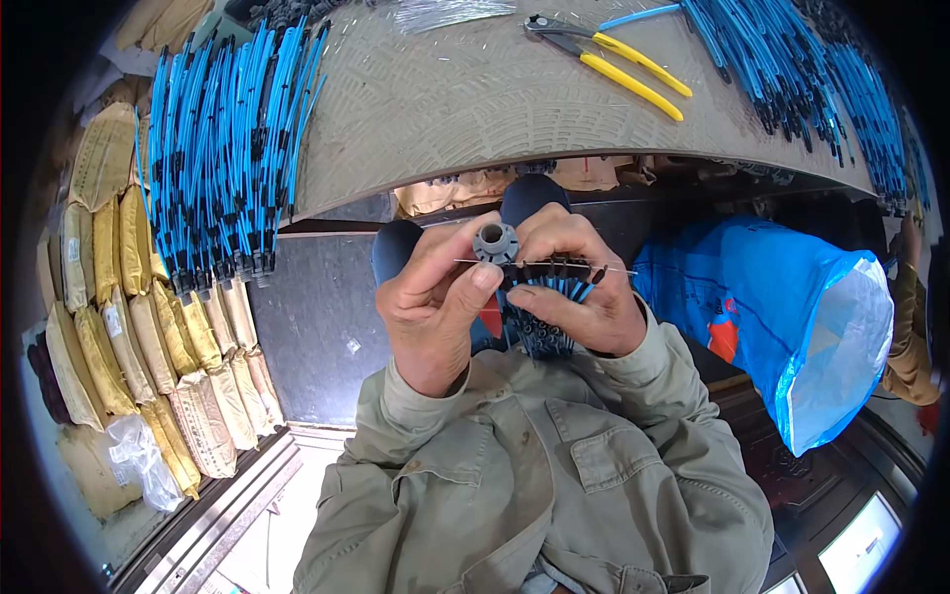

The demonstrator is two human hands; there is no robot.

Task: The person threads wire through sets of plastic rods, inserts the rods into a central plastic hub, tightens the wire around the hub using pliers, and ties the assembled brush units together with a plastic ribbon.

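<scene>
My left hand point(432, 307) pinches a grey round plastic piece point(494, 244) with a central hole and a notched rim. Across its lower edge runs a thin straight metal wire point(621, 269). Close beside it, my right hand point(592, 282) is closed on the wire and a row of thin blue tubes point(562, 287) with black ends. The black ends line up along the wire; whether they are threaded on it I cannot tell. Below my hands hangs a cluster of dark tube ends point(544, 339), partly hidden by my fingers. Both hands are above my lap, short of the table's edge.
On the grey table point(426, 109) lie yellow-handled cutting pliers point(633, 74) and thin wires point(450, 12). Blue tube bundles hang at its left point(223, 148) and lie at its right point(767, 69). Stacked packages point(148, 337) stand left; a blue sack point(762, 307) stands right. Another person's sleeve point(905, 346) shows far right.
</scene>
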